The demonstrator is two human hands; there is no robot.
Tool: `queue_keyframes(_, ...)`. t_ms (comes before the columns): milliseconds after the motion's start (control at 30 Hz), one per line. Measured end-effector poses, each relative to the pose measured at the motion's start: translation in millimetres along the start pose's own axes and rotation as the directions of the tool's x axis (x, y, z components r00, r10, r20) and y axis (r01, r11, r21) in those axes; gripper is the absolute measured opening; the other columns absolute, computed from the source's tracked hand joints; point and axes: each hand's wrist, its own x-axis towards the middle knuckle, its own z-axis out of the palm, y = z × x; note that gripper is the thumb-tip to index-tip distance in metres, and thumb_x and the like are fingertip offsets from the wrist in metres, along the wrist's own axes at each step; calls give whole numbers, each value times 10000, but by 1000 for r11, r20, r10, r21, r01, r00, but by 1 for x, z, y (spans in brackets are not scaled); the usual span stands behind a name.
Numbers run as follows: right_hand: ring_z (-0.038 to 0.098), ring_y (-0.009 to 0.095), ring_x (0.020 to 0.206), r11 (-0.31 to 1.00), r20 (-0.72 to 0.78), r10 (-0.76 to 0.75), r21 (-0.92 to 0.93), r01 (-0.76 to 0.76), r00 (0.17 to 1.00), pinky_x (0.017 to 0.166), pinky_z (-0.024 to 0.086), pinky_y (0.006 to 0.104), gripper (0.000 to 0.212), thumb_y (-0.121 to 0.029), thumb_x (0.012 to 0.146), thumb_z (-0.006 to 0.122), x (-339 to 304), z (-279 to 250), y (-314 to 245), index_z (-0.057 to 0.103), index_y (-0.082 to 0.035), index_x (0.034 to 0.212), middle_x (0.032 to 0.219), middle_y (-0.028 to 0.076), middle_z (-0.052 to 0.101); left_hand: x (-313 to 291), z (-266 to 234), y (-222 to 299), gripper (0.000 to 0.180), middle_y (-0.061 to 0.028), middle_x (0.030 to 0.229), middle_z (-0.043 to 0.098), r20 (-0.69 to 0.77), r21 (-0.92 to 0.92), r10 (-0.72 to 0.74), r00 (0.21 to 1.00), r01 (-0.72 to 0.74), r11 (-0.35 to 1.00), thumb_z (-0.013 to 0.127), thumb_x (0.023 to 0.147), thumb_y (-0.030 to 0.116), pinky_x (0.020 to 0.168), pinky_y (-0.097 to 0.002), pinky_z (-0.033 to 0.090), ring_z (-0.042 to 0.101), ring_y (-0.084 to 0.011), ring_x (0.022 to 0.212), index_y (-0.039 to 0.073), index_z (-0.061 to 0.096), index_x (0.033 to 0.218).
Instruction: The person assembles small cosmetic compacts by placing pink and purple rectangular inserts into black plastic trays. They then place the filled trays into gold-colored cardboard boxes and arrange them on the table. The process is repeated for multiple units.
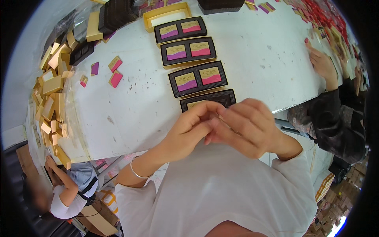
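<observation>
My left hand (191, 128) and my right hand (250, 128) meet at the table's near edge, fingers curled and fingertips pinched together. Whatever they hold is hidden behind the fingers. Just beyond them lies the nearest gold box with a dark tray (215, 96), partly covered by my hands; a gold-topped square piece shows on its left side, and bare ridged tray on its right. Behind it, a column of similar boxes runs away from me. The closest of these holds a purple-and-gold square (186, 81) on the left and a pink-and-gold square (211, 75) on the right.
At the column's far end stands a gold box frame (167, 15). Small wrapped squares (115, 79) lie loose to the left, beside piled gold boxes (53, 85). Another person's hand (321, 63) works at the right near red wrapped pieces; a further person sits at lower left.
</observation>
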Motion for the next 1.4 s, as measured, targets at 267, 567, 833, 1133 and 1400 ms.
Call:
queue_keyframes(267, 595, 273, 896, 711, -88, 670, 362, -603, 737, 789, 466, 317, 176, 54, 809, 512, -38, 16, 28, 596, 47, 963, 994, 161, 619, 0, 11, 5, 155, -23, 674, 477, -233, 12, 122, 965, -122, 992, 494, 876, 132, 510, -251, 341, 423, -115, 561, 27, 514, 987)
queue_keyframes(567, 548, 286, 901, 889, -55, 409, -201, -411, 911, 711, 413, 371, 374, -282, 686, 759, -132, -10, -48, 639, -75, 973, 1075, 176, 579, -102, -52, -46, 356, -67, 709, 558, 48, -40, 130, 990, -128, 991, 610, 840, 336, 482, -226, 331, 458, -121, 564, -18, 601, 803)
queue_keyframes(833, 573, 251, 814, 686, -17, 684, 356, -635, 729, 698, 442, 351, 227, -13, 634, 665, -100, 3, -27, 611, -8, 855, 909, 112, 617, -22, 15, -46, 364, -92, 907, 540, -44, 726, 335, 941, -200, 658, 696, 704, 53, 517, -238, 419, 529, -148, 680, 22, 585, 1050)
queue_keyframes(1133, 547, 210, 871, 734, -536, 599, 72, -675, 595, 750, 417, 332, 57, -49, 850, 486, -159, 19, -22, 520, -41, 806, 929, 102, 568, -20, -4, -91, 170, -25, 700, 532, 494, 846, 679, 543, -479, -232, 701, 665, 79, 421, -260, 383, 474, -155, 516, 56, 629, 817)
queue_keyframes(1400, 279, 295, 1310, -91, 358, 928, 481, -872, 101, 1085, 209, 382, 648, -155, 818, 627, -276, 110, -25, 307, -93, 1378, 1394, 134, 316, -13, -23, -136, 135, -39, 631, 533, 452, 861, 493, 743, -507, -26, 732, 664, 93, 421, -247, 392, 493, -160, 505, 52, 629, 741)
